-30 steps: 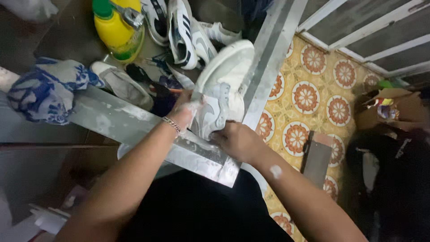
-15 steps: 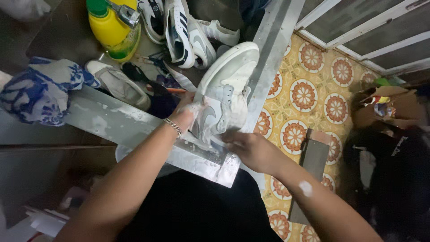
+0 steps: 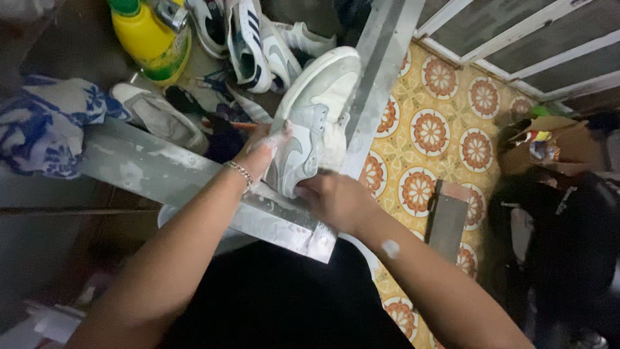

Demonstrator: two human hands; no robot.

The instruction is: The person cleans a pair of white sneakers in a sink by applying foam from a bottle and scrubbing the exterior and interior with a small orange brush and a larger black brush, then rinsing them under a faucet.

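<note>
A white and grey high-top sneaker (image 3: 314,123) rests sole-out on the corner of a wet metal ledge (image 3: 161,174). My left hand (image 3: 261,150), a thin bracelet on its wrist, presses against the sneaker's side with soapy fingers. My right hand (image 3: 332,200) grips the heel end of the sneaker from below. Whether the left hand holds a cloth or brush is hidden.
A yellow bottle with a green cap (image 3: 150,39) stands at the back. Other sneakers (image 3: 258,42) lie in the basin behind the ledge. A blue and white cloth (image 3: 45,126) sits at left. Patterned orange floor tiles (image 3: 445,136) and a brown bag (image 3: 549,139) lie to the right.
The right hand moved from below the sneaker back up to its heel. The sneaker tilted slightly. The view shifted a little, so everything sits further left and higher.
</note>
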